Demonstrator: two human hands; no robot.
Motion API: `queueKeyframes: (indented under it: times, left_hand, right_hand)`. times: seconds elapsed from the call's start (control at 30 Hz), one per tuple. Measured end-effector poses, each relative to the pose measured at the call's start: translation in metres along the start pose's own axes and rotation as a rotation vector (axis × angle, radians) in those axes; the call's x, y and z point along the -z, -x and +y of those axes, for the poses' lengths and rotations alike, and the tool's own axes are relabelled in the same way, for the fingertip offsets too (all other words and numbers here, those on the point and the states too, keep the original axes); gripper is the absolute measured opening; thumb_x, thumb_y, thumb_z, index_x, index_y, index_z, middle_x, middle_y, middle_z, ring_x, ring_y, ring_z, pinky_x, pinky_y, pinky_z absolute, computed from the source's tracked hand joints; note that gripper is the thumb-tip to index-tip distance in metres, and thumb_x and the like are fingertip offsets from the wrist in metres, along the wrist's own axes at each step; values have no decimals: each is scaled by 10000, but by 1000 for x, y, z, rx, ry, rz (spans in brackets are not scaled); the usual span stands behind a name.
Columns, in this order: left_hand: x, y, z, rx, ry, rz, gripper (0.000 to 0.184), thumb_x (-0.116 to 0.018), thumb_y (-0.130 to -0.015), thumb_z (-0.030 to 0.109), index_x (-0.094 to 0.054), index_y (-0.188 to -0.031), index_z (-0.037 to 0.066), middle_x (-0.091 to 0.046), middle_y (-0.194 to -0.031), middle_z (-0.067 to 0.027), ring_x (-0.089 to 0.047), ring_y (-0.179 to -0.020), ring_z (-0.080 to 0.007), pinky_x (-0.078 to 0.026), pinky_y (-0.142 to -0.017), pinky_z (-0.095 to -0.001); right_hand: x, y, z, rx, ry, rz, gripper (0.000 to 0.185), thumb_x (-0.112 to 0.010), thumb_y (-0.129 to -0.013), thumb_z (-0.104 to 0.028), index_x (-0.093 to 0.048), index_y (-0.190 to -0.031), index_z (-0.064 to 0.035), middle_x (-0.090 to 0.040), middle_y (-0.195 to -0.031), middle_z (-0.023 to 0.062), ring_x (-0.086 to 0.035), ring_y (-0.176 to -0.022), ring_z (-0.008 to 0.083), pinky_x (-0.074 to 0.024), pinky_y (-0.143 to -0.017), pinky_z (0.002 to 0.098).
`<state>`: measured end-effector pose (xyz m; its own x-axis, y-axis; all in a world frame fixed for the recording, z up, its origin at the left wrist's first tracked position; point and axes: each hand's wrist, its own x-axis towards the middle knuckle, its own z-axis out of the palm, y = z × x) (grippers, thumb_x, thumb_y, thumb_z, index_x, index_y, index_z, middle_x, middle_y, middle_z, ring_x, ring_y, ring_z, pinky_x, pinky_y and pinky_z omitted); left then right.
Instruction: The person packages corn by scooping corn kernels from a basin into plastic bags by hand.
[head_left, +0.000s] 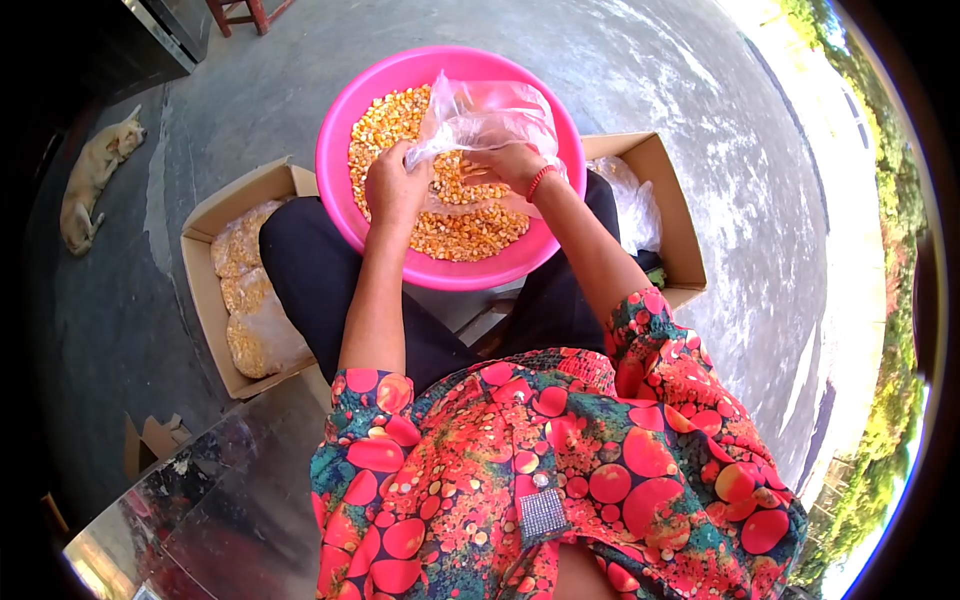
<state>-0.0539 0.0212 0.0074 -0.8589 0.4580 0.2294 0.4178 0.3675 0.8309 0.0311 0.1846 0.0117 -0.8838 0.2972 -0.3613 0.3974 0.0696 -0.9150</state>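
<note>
A pink basin (pixel 335 190) rests over my lap, holding loose yellow-orange corn kernels (pixel 470 235). Above the kernels spreads a clear plastic bag (pixel 495 105), its mouth facing me. My left hand (pixel 398 185) pinches the bag's edge at the left side of its opening. My right hand (pixel 510 165), with a red bracelet at the wrist, reaches in at the bag's opening; its fingers are apart and partly behind the thin plastic. Kernels show beneath and around both hands.
Left of my legs a cardboard box (pixel 205 300) holds bags of corn (pixel 245 295). Another cardboard box (pixel 680 215) with clear plastic bags (pixel 635 205) stands at the right. A dog (pixel 95 180) lies on the floor, and a red stool (pixel 245 15) stands at the top.
</note>
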Motion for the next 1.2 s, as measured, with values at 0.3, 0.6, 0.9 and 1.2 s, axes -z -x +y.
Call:
queueKeyframes:
  times: [0.3,0.6,0.9,1.2]
  left_hand:
    - [-1,0,-1,-2,-20,4,146,-602,-691,167,-606,-765,41,-591,-685,-167,-582,-648,-337,-439,-567,-406]
    - [-2,0,-6,30,73,-14,189,-611,-686,175,-623,-822,44,-609,-705,-162,-599,-655,-315,-456,-585,-378]
    - [-3,0,-5,29,51,-40,204,-601,-701,182,-617,-834,29,-602,-697,-181,-597,-660,-327,-452,-582,-389]
    - [-3,0,-6,27,46,-47,189,-609,-710,186,-618,-827,38,-604,-690,-167,-602,-654,-317,-451,-567,-382]
  right_hand:
    - [-19,40,11,96,846,-501,256,-531,-777,-172,-598,-1007,-83,-621,-811,146,-603,-690,258,-484,-639,352]
    - [-71,48,28,185,1048,-337,296,-497,-768,-296,-582,-856,-27,-598,-806,208,-575,-771,361,-430,-716,438]
    - [-61,31,37,56,669,-414,229,-560,-763,-210,-618,-898,-35,-611,-715,127,-601,-690,222,-483,-621,335]
    - [-1,27,3,-122,16,-372,214,-521,-847,-169,-585,-1023,-64,-575,-824,21,-547,-674,72,-476,-562,213]
